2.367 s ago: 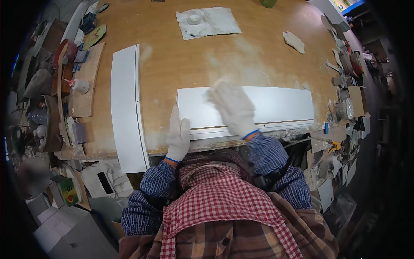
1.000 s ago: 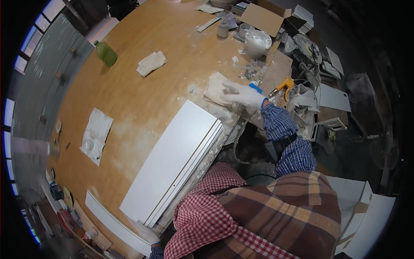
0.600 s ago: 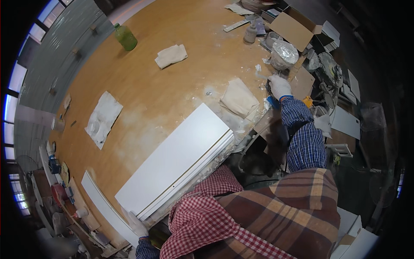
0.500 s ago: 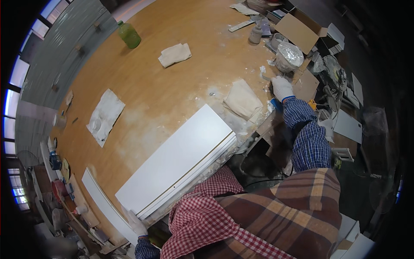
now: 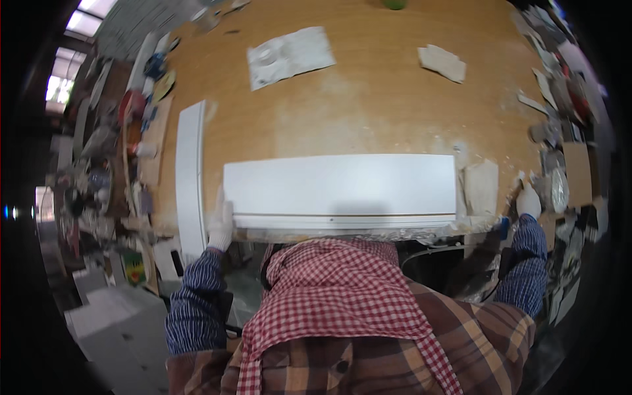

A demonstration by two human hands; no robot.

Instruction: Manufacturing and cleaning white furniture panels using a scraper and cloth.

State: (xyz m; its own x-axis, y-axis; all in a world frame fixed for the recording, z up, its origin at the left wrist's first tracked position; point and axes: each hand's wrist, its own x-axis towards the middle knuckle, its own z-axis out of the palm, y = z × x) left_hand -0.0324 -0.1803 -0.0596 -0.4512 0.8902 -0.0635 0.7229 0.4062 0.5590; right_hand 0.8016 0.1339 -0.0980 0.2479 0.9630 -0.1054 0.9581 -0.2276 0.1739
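A long white panel point(image 5: 339, 187) lies flat along the near edge of the wooden table point(image 5: 368, 112). My left hand point(image 5: 220, 224), in a white glove, rests against the panel's left end near its front corner. My right hand point(image 5: 528, 201), also gloved, is out at the table's right edge, past the panel's right end and beside a pale cloth point(image 5: 480, 187). I cannot tell whether the right hand holds anything.
A second narrow white panel point(image 5: 191, 174) lies crosswise at the left. Two more rags point(image 5: 288, 56) point(image 5: 442, 61) lie farther back on the table. Cluttered tools and tins line the left side point(image 5: 131, 151) and right side point(image 5: 559, 131). White dust covers the middle.
The view has swung back from the right to face the table squarely. My right hand stays near the cloth at the right edge; my left hand now shows at the panel's left end.
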